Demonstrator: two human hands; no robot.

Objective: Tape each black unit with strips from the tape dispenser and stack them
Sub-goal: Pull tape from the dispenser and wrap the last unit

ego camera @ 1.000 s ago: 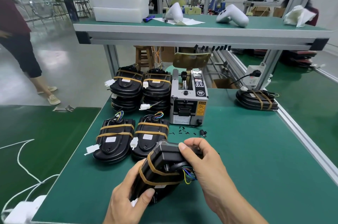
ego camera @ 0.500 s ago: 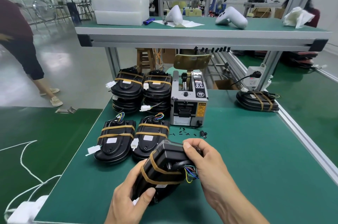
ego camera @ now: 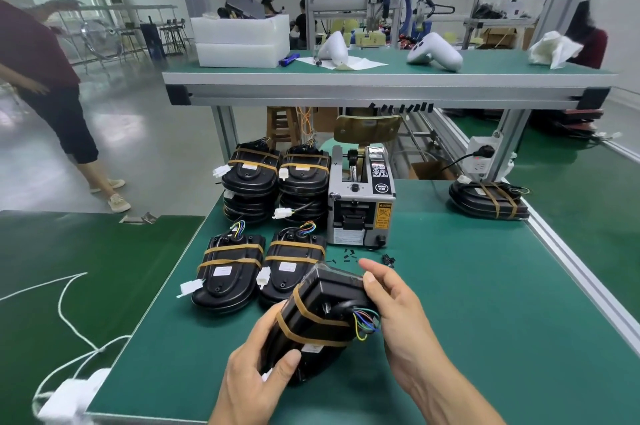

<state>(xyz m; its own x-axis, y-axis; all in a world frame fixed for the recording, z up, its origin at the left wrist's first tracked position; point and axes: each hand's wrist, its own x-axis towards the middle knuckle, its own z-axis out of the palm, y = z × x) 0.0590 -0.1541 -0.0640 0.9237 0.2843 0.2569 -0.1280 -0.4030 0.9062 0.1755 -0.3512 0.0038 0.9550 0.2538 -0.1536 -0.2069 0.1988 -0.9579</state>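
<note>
Hands grasp one taped black unit (ego camera: 320,317) above the near counter (ego camera: 485,320): left hand (ego camera: 256,376) clasps its near end, right hand (ego camera: 391,303) seemingly grips its far, wired end.

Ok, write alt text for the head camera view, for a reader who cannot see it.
Both hands hold a black unit wrapped in two tan tape strips above a green table: the left hand grips its near end, the right hand its wire end. Behind stand the tape dispenser, two flat taped units and two stacks.
</note>
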